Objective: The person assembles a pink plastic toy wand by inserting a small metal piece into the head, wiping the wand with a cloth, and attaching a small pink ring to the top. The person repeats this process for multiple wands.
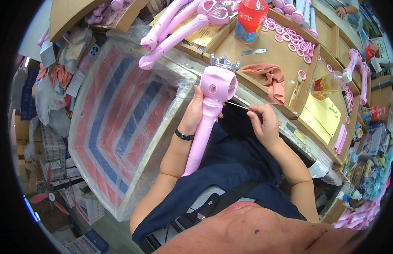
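Observation:
A pink plastic wand toy [204,137] stands tilted before me, its handle end down by my lap and a silver crown-shaped piece [224,62] on its round, hollow head. My left hand [193,115] is closed round it just below the head; most of its fingers are hidden behind the wand. To the right, my right hand [265,123] pinches a thin, straight metal tool [238,105]. That tool's far end reaches the wand's neck, and its exact kind is too small to make out.
Several similar pink wands [175,38] lie at the table's far left. Cardboard trays [230,55] hold pink rings [295,42], an orange cloth [270,80], a red-labelled bottle [251,21] and yellow paper [319,118]. A plastic-covered striped sheet [124,114] fills a bin-like frame on my left.

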Tool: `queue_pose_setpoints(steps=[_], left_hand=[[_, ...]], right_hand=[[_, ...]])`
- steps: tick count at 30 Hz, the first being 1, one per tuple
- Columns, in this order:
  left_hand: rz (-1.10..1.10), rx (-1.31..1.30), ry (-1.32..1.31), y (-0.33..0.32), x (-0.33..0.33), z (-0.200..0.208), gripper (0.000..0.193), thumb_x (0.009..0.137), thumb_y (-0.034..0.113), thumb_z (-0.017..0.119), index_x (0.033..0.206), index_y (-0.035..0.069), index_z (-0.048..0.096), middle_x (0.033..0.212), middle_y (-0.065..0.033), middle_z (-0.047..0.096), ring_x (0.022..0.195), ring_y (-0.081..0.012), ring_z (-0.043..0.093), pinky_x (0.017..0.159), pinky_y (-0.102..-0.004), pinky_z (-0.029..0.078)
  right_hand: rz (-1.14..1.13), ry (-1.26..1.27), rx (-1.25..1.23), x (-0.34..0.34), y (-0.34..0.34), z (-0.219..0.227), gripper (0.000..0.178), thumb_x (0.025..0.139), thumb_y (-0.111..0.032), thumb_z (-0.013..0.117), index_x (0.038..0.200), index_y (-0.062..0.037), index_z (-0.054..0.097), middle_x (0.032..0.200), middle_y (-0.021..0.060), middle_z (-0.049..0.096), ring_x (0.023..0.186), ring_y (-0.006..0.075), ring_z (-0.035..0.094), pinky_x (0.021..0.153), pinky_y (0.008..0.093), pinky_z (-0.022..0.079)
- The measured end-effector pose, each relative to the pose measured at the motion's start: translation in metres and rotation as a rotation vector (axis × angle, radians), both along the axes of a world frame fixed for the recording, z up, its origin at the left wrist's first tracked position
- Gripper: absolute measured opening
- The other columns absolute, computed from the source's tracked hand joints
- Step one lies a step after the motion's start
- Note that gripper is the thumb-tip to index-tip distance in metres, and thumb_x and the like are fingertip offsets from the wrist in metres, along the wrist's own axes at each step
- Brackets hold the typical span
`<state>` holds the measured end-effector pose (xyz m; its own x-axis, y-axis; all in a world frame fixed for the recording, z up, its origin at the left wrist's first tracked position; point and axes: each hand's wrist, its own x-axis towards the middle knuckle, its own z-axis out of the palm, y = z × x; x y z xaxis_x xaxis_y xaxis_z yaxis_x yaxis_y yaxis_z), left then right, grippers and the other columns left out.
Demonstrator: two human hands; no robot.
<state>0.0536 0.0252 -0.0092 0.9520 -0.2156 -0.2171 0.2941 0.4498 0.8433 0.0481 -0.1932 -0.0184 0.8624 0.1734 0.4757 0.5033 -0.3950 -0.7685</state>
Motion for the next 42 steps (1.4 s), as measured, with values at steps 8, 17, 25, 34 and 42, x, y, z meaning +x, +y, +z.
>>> queue_pose_setpoints(steps=[8,17,25,34,42], left_hand=[[0.083,0.16,-0.098,-0.004,-0.003,0.009,0.058,0.097,0.053,0.018,0.119,0.007,0.044,0.086,-0.0109,0.062,0.06,-0.0148,0.062,0.049,-0.0235,0.05],[0.035,0.138,-0.1,0.002,-0.004,0.002,0.066,0.092,0.062,0.027,0.118,0.003,0.046,0.083,-0.0097,0.061,0.061,-0.0137,0.061,0.05,-0.0233,0.049],[-0.014,-0.504,0.015,0.008,0.009,-0.016,0.076,0.09,0.067,0.024,0.114,0.0,0.051,0.086,-0.0149,0.061,0.057,-0.0185,0.06,0.045,-0.0246,0.048],[-0.039,-0.403,-0.027,0.007,0.005,-0.016,0.075,0.091,0.066,0.022,0.115,0.002,0.051,0.085,-0.0144,0.061,0.057,-0.0184,0.06,0.046,-0.0259,0.048],[-0.026,-0.376,0.0,0.004,0.003,-0.016,0.077,0.089,0.068,0.025,0.122,0.002,0.047,0.091,-0.017,0.059,0.055,-0.0189,0.058,0.041,-0.0243,0.044]], right_hand=[[0.144,0.847,0.474,0.006,-0.009,0.017,0.02,0.09,-0.021,0.063,0.093,-0.0018,0.057,0.06,-0.0049,0.045,0.049,0.0082,0.045,0.047,0.0247,0.04],[0.064,0.438,0.124,-0.002,-0.009,0.022,0.014,0.08,-0.012,0.07,0.089,-0.0044,0.063,0.072,0.0084,0.063,0.06,0.0207,0.061,0.055,0.0294,0.047],[0.021,-0.266,-0.229,-0.013,0.002,0.059,0.023,0.072,-0.007,0.073,0.091,-0.0057,0.059,0.072,0.0062,0.062,0.059,0.0226,0.059,0.052,0.0319,0.045],[0.018,-0.316,-0.265,-0.012,0.006,0.064,0.023,0.071,-0.006,0.073,0.089,-0.0047,0.059,0.072,0.0063,0.061,0.057,0.0226,0.058,0.05,0.0319,0.044],[0.017,-0.337,-0.283,-0.013,0.005,0.065,0.021,0.071,-0.006,0.073,0.088,-0.0043,0.059,0.072,0.0066,0.06,0.057,0.0231,0.057,0.05,0.0319,0.045]])
